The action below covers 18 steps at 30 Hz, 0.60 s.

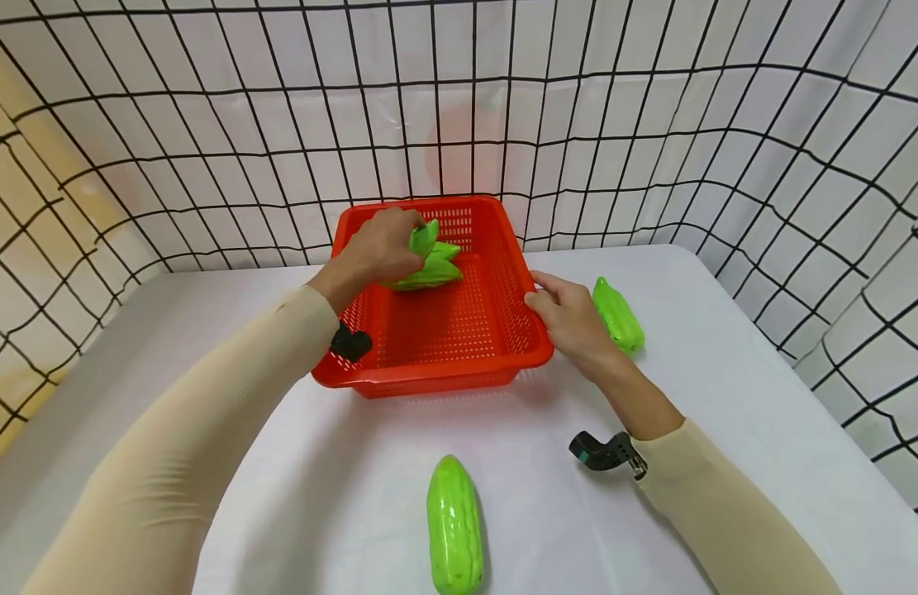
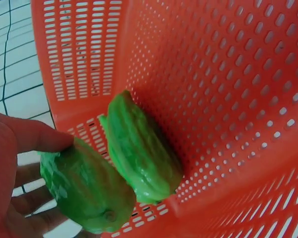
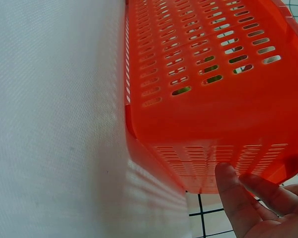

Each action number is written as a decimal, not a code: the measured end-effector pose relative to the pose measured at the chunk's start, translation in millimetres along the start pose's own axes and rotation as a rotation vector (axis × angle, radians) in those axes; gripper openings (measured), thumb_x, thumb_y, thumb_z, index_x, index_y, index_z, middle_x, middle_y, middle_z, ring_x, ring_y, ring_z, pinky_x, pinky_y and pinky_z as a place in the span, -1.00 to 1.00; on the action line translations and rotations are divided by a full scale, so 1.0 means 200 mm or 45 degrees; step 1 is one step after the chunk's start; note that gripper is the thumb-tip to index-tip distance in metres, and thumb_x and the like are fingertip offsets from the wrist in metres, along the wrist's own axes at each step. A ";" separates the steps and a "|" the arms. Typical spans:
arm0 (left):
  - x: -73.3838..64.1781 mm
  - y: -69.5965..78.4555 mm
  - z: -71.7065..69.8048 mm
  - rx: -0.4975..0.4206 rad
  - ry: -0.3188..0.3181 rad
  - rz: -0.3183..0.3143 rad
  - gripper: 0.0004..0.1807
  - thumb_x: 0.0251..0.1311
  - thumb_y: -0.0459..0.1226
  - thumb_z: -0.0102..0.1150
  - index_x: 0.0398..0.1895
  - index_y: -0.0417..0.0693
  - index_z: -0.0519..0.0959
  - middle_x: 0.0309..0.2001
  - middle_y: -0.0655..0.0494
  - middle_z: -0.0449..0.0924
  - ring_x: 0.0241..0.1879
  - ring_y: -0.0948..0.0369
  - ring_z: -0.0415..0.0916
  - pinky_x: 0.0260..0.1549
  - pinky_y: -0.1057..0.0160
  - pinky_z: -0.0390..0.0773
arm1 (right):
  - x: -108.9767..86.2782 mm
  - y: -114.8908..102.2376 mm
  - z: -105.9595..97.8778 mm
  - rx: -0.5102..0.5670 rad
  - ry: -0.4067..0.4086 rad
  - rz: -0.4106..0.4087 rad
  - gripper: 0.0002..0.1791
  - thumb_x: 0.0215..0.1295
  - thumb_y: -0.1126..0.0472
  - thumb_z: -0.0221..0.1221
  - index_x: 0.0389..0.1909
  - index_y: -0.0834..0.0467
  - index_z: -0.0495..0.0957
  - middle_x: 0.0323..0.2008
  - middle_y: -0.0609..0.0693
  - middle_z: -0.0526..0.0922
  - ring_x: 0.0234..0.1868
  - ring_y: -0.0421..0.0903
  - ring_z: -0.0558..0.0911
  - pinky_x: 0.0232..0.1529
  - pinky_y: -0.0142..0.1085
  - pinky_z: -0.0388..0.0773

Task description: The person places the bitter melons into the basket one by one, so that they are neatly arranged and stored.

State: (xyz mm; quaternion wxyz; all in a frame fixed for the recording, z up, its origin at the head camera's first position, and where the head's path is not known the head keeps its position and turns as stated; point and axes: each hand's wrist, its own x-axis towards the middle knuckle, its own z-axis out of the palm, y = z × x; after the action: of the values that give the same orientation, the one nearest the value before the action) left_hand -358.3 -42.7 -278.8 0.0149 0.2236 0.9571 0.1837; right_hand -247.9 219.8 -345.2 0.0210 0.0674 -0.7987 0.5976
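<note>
My left hand (image 1: 384, 245) reaches over the left side of a red plastic basket (image 1: 436, 378) and grips a green bitter melon (image 2: 87, 188), thumb on top in the left wrist view. Under and beside it, other bitter melons (image 1: 433, 276) lie in the basket's far left part. At the right rim, my right hand (image 1: 570, 318) holds the basket's edge with thumb and fingers. The right wrist view shows fingertips (image 3: 227, 173) against the perforated outer wall.
One bitter melon (image 1: 618, 316) lies on the white table (image 1: 369, 479) to the right of the basket. Another bitter melon (image 1: 454, 529) lies near the front, pointing away from me. Black netting (image 1: 429, 153) surrounds the back and sides, close behind the basket.
</note>
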 end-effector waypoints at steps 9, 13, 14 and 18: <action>0.00 0.01 0.07 -0.015 -0.207 0.091 -0.35 0.15 -0.34 0.37 0.36 -0.07 0.44 0.11 0.00 0.47 0.07 0.04 0.37 0.13 0.06 0.50 | 0.00 0.00 0.00 -0.001 0.001 0.005 -0.44 0.53 0.22 -0.04 0.48 0.27 0.28 0.12 0.25 0.61 0.01 0.14 0.65 -0.11 -0.34 0.69; -0.01 0.00 0.11 0.030 -0.264 0.118 -0.36 0.18 -0.34 0.36 0.36 -0.05 0.45 0.09 0.01 0.48 0.06 0.05 0.36 0.14 0.09 0.49 | 0.00 -0.01 0.00 0.009 0.000 0.012 -0.44 0.53 0.22 -0.04 0.49 0.28 0.27 0.11 0.27 0.61 0.00 0.14 0.65 -0.12 -0.36 0.69; -0.01 0.00 0.12 0.039 -0.274 0.125 -0.37 0.19 -0.33 0.37 0.36 -0.04 0.46 0.08 0.02 0.48 0.07 0.06 0.36 0.15 0.09 0.49 | 0.00 -0.01 0.00 0.013 -0.001 0.013 -0.44 0.53 0.22 -0.04 0.49 0.28 0.27 0.11 0.27 0.61 0.00 0.14 0.65 -0.12 -0.35 0.69; -0.01 0.00 0.15 0.086 -0.281 0.146 -0.38 0.19 -0.30 0.39 0.35 -0.01 0.47 0.08 0.04 0.48 0.08 0.07 0.36 0.18 0.10 0.48 | 0.00 -0.01 0.00 0.017 -0.001 0.018 -0.44 0.53 0.22 -0.04 0.49 0.27 0.28 0.13 0.26 0.61 0.02 0.15 0.66 -0.11 -0.33 0.69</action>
State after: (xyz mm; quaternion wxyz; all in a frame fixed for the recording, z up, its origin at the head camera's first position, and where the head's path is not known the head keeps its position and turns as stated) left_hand -353.0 -33.4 -306.8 0.1021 0.2973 0.9409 0.1260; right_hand -247.5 218.3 -343.3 0.0160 0.0623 -0.7951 0.6031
